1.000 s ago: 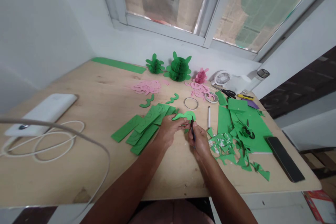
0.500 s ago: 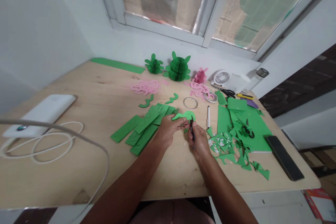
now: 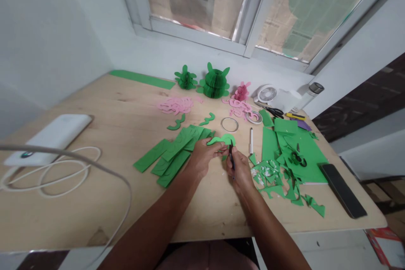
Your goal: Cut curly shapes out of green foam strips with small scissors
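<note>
In the head view, grips a wavy green paper piece [image 3: 227, 137] between thumb and fingers of the left hand [image 3: 204, 152]; clasps a slim dark tool [image 3: 232, 160], of a kind too small to tell, in the right hand [image 3: 241, 167], with its tip at the piece's right end. Among containers, shows a metallic-capped bottle [image 3: 306, 97] well beyond the right hand and to its right, with unclear contents. Holds the piece just ahead of both hands: flat, bright green, with rounded lobes along a curving outline, lighter than the line-marked green strips [image 3: 177, 145] just left of the left hand. Beyond the left hand, shows green squiggles [image 3: 179, 122] and pale pink shapes [image 3: 176, 105]; right of the right hand, green scraps [image 3: 277, 191] and a black phone [image 3: 343, 190].
</note>
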Motion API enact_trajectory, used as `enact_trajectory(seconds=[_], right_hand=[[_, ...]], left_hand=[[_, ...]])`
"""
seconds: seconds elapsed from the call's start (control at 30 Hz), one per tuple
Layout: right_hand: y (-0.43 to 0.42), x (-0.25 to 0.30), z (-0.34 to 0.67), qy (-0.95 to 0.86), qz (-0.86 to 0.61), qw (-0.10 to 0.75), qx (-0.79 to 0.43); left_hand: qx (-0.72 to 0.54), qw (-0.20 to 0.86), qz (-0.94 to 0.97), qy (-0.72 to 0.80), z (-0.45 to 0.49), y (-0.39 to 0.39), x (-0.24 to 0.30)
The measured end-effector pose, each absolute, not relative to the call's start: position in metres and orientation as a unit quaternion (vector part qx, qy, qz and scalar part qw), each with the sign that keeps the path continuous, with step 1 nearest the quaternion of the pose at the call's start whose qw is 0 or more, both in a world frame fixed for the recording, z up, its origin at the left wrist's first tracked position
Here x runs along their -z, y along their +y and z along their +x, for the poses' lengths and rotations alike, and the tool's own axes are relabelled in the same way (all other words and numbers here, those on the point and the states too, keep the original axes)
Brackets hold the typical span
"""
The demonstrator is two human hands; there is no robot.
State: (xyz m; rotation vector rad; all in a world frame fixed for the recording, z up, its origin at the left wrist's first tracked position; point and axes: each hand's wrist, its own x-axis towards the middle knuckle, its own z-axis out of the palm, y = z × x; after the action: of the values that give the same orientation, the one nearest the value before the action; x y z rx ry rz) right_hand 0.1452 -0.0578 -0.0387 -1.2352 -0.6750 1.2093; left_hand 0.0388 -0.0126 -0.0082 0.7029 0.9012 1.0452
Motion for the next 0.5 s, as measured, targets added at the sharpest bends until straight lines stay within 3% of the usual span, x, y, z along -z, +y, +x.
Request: enact_trajectory(seconds=[0.5], right_hand=[[-0.0577,0.0395,0.1448,-0.277,-0.531,0.605,-0.525]], left_hand=[[-0.458,0.721,0.319,0.41,0.0363,-0.0094,0.0085]])
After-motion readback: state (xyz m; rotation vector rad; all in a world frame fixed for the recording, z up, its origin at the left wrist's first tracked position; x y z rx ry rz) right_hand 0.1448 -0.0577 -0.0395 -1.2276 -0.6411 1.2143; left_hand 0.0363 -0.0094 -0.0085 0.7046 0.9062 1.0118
